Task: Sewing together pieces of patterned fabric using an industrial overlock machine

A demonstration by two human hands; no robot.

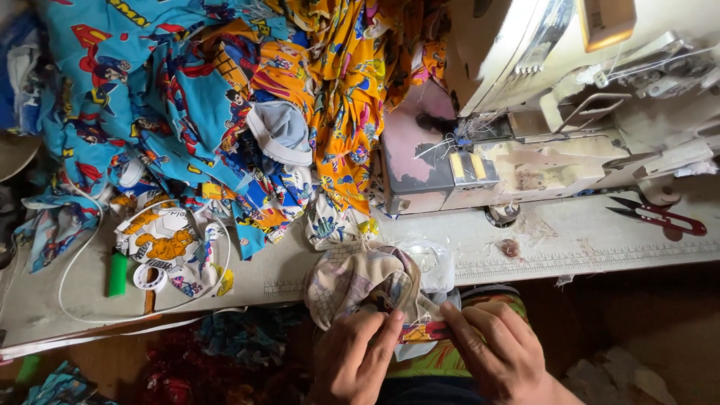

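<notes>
hands: left hand [352, 360] and right hand [499, 352] are both pinching the pale printed garment piece [367, 289] at its red-orange edge | place: over the lap, just below the table edge [600, 259] | advice: keeping the edge flat and taut between the fingertips seems best.

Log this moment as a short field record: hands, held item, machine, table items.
left hand: pinching the pale printed fabric piece
right hand: gripping the fabric's red edge strip
sewing machine: cream, behind the hands
thread snips: red, on the table at right
fabric heap: blue and orange prints, at left
lighter: green
</notes>
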